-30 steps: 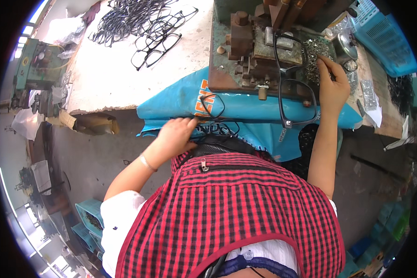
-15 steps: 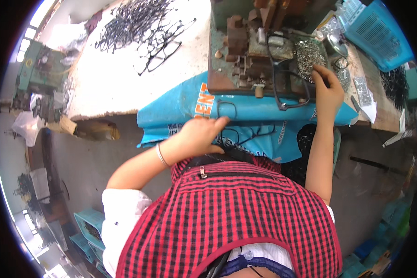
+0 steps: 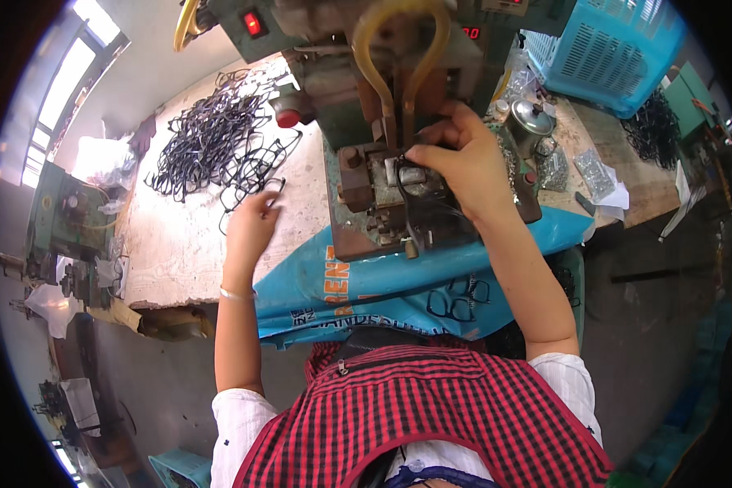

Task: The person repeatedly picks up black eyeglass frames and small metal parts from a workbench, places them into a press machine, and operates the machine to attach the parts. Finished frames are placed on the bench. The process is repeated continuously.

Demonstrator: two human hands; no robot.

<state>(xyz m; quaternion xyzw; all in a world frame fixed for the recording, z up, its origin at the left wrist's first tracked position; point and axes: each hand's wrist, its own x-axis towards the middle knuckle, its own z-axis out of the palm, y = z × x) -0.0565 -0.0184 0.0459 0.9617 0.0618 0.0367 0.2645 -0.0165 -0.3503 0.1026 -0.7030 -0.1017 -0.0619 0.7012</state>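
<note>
My right hand (image 3: 476, 167) reaches into the bench machine (image 3: 354, 183), thumb and fingertips pinched beside the metal fixture under the two upright prongs. What the fingertips hold is too small to make out. A dark eyeglass frame (image 3: 411, 215) sits at the fixture just below them, partly hidden by the hand. My left hand (image 3: 250, 232) is over the pale tabletop at the near edge of loose eyeglass frames (image 3: 256, 167). Its fingers are curled with a gap to the thumb, close to one frame. Behind my right wrist, the tray of small metal parts (image 3: 508, 154) is partly covered.
A large heap of dark frames (image 3: 207, 142) lies at the back left. A yellow hose (image 3: 366, 49) loops above the prongs. At right stand a lidded metal pot (image 3: 533, 118), bags of small parts (image 3: 595, 175) and a blue basket (image 3: 602, 53). A blue sheet (image 3: 301, 285) with frames hangs over my lap.
My right hand has moved from the parts tray to the fixture. My left hand has gone from the blue sheet to the loose frames at left. The view has tilted up, showing more machine.
</note>
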